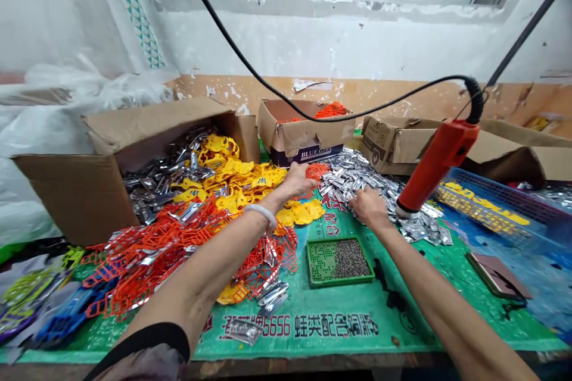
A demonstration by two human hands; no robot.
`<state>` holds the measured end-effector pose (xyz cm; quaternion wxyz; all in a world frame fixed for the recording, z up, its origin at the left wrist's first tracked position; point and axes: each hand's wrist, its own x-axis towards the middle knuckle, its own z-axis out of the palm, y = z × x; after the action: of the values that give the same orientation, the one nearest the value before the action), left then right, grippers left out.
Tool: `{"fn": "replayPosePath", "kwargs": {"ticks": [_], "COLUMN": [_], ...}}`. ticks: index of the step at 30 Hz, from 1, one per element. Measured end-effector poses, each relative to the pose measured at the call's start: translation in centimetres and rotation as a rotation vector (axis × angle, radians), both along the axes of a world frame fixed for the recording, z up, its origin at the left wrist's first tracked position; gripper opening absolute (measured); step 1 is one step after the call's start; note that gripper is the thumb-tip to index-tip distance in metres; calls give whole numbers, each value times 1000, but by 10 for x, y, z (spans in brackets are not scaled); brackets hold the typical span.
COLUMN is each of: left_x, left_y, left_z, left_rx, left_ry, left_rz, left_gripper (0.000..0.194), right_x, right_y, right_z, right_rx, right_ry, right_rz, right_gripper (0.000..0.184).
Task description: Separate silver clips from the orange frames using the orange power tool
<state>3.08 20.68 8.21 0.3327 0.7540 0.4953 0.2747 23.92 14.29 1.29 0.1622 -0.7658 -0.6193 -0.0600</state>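
Touching silver metal pieces [351, 174], right hand [370, 207], left hand [296, 181] beside orange plastic pieces [317, 170], both grips indiscernible.

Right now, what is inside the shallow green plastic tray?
Small dark grey pieces cover the right part of the tray; its green floor shows left. Anything beneath the pieces is hidden.
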Motion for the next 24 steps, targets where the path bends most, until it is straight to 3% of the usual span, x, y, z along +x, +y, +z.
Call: {"fn": "replayPosePath", "kwargs": {"ticks": [6, 8, 11, 13, 18, 24], "left_x": [-30, -41, -51, -53, -50, -45], "left_y": [-82, -112, -149, -166, -190, -206], "left_z": [-14, -23, -32, -36, -40, -42], "left_rx": [-351, -721, -1033, -1085, -1030, -1016], "left_ry": [-354, -838, -1228, -1334, -1445, -1504], "left_rz": [-152, -198, -164, -97, 23, 87], "left_gripper": [51, 49, 52, 54, 43, 26], "right_x": [-4, -9, -17, -28, -66, -93], "right_y": [-6, -11, -22, -36, -98, -148], "right_z": [-15, -11, -1, 6, 15, 12], "right_rx": [-4, 32, 83, 73, -92, -141], "right_ry": [154, 242, 416, 573, 1017, 1338], "right_rz": [-54, -52, 1, 75, 287, 332], "right_gripper": [28, 23, 24, 27, 41, 40]}}
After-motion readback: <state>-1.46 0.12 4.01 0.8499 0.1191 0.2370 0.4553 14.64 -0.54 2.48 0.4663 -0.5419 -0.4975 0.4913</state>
